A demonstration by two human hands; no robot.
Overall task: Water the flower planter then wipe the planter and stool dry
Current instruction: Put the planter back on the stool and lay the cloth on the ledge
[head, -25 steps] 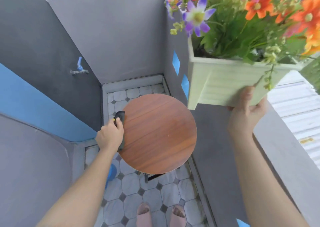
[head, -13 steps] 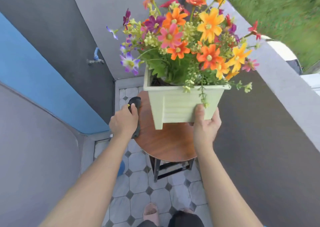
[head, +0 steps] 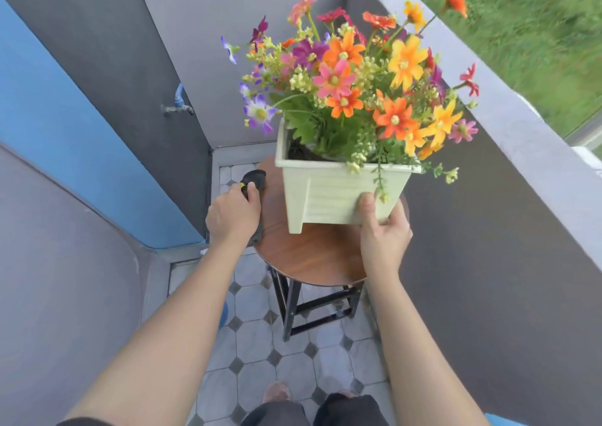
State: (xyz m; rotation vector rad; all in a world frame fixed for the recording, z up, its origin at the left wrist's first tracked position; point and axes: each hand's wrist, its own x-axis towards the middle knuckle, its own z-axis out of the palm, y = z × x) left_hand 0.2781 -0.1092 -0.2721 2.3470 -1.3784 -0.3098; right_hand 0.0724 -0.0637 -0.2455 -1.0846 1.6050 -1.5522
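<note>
So the right hand (head: pixel 384 230) had its grip clamped on the planter's (head: pixel 338 194) near corner, holding it just over the stool (head: pixel 312 256), while the left hand (head: pixel 233 217), fist closed on a dark cloth (head: pixel 255 179), sat just left of it at the stool's edge.

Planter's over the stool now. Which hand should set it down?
The right hand: it already grips the pale green ribbed planter from below, above the round wooden stool top. The left hand is busy pressing the dark cloth at the stool's edge.
</note>
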